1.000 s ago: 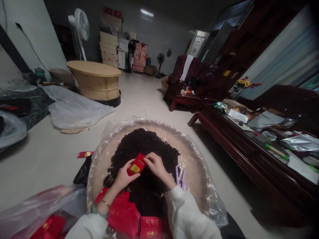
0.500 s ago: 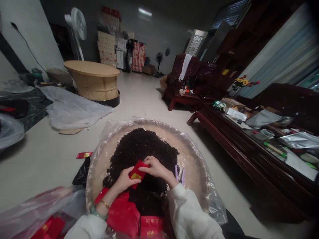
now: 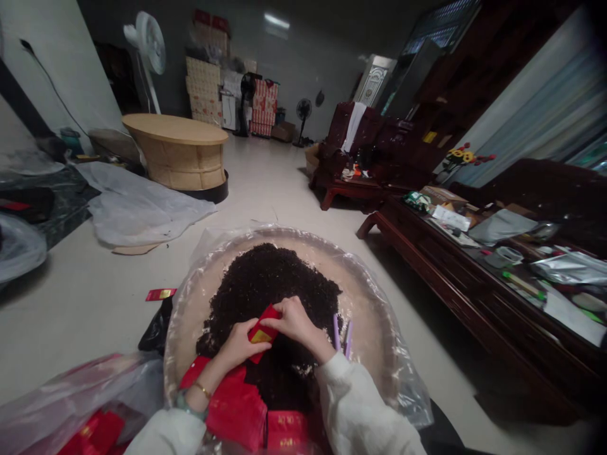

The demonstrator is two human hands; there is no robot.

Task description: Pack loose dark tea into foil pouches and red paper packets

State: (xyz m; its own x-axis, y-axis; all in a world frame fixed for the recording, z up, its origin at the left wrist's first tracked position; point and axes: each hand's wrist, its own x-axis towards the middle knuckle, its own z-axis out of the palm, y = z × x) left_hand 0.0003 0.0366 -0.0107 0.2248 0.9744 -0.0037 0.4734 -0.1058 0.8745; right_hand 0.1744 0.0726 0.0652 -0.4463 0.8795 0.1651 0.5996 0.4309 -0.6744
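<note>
A small red packet (image 3: 263, 327) with a gold label is held between both hands over a heap of dark loose tea leaves (image 3: 272, 284). My left hand (image 3: 239, 346) grips the packet's lower end, fingers closed around it. My right hand (image 3: 294, 319) pinches its upper edge. The leaves lie on a wide round tray (image 3: 374, 328) lined with clear plastic. More red packets (image 3: 237, 407) lie at the tray's near edge, under my wrists. Two thin purple sticks (image 3: 342, 333) lie beside my right wrist.
A clear bag of red packets (image 3: 71, 404) sits at the lower left. One red packet (image 3: 161, 294) lies on the floor left of the tray. A long dark wooden table (image 3: 478, 278) with clutter runs along the right. A round wooden stand (image 3: 177, 151) and plastic sheeting (image 3: 137, 208) lie beyond.
The packet has tilted and dropped lower toward the leaves. My right hand has shifted from its far corner onto its upper edge, closing tighter.
</note>
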